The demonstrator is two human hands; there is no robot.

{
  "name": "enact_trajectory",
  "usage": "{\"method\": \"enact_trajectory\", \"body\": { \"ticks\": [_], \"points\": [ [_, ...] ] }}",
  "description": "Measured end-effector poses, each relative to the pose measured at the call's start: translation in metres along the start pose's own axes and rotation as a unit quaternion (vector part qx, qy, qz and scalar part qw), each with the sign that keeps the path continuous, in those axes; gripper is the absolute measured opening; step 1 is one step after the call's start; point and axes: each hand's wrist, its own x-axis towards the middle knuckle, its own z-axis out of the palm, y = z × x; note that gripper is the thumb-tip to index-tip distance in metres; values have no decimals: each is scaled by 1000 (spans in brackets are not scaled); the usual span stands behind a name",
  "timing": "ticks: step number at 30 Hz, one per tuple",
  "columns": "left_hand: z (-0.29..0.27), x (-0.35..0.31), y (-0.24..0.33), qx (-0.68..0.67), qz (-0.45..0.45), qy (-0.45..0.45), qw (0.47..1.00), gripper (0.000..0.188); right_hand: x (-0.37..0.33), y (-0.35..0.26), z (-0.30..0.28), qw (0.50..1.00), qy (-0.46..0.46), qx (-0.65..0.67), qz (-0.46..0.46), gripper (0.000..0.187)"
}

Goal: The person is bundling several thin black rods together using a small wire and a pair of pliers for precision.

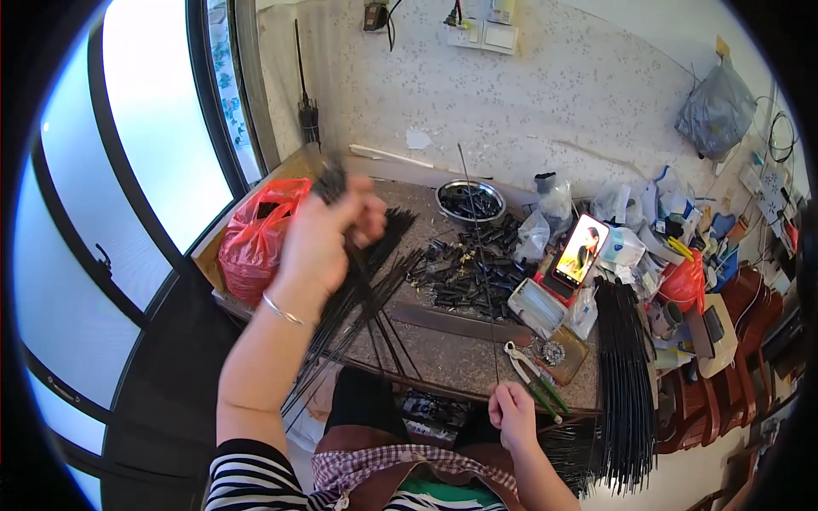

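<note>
A cramped workroom corner, this: a speckled stone surface (443, 358) pushed up against a pale patterned wall, curved window panes running down the left side. Nearest the person, low at the surface's front edge, the right hand (514, 415) is closed in a loose fist round the bottom of a single thin black rod (479, 255), which stands almost upright and runs away from the body towards the wall, its tip reaching past the metal bowl (470, 201). Just to the right of that fist lie green-handled pliers (532, 373), touching nothing the hand holds. The left hand (328, 230) is raised higher and further out, blurred, its fingers wrapped tight round a bundle of black rods (358, 298); the bundle's long axis slants from the hand's top left down towards the lap, the lower ends fanning apart above the surface's front edge. So the single rod sits to the right of the bundle, well apart from it at the bottom, and the left hand is the nearer one to the loose heap. Beyond lies a scatter of small black parts (464, 272), then a propped phone (581, 249) with a lit screen, a red plastic bag (256, 238) at the left end, and a thick sheaf of black rods (624, 383) hanging over the right end.
</note>
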Motion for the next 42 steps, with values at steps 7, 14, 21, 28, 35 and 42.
{"method": "enact_trajectory", "body": {
  "ticks": [7,14,21,28,35,42],
  "points": [
    [45,-47,-96,-91,-186,-40,977,23,10,-26,44,994,-44,-65,-80,12],
    [48,-49,-94,-37,-161,-193,967,13,6,-1,-7,950,-138,-276,-42,16],
    [30,-91,-139,193,158,-535,807,20,46,-31,11,944,-161,170,232,65],
    [-2,-105,-193,303,146,-465,819,20,112,-41,27,973,12,170,154,62],
    [-14,-107,-215,493,229,-338,769,38,55,-72,21,970,-173,169,17,76],
    [-4,-93,-178,583,238,-471,618,73,24,-34,13,992,-98,70,34,75]
  ]
}}
